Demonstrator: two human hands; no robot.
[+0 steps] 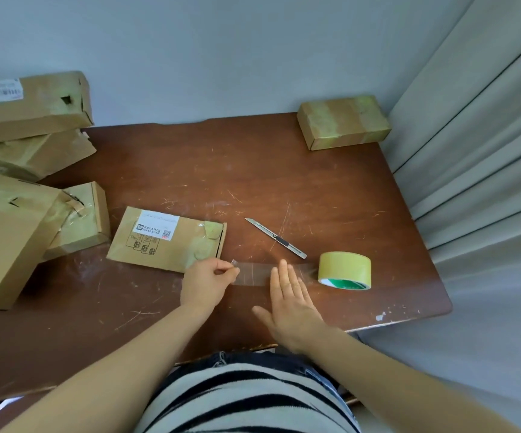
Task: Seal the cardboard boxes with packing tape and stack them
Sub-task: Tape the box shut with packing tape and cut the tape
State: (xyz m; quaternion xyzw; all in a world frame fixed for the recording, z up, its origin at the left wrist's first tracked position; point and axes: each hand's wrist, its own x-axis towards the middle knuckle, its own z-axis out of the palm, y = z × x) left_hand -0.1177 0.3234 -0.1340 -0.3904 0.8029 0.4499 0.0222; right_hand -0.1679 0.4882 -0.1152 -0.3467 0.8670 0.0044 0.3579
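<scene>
One white QR-code label on flat box

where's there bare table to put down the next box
The widest bare patch is the table's far middle, between the box pile on the left, the sealed box in the far right corner and the knife. Another lies near left, between the flat box and the table edge. Crowded: near right, around the left hand, right hand, tape strip and tape roll.

The person is wearing a top with broad black and white stripes; blue denim with a frayed edge is showing at its hem, and the left forearm and right forearm are going unsleeved
</scene>
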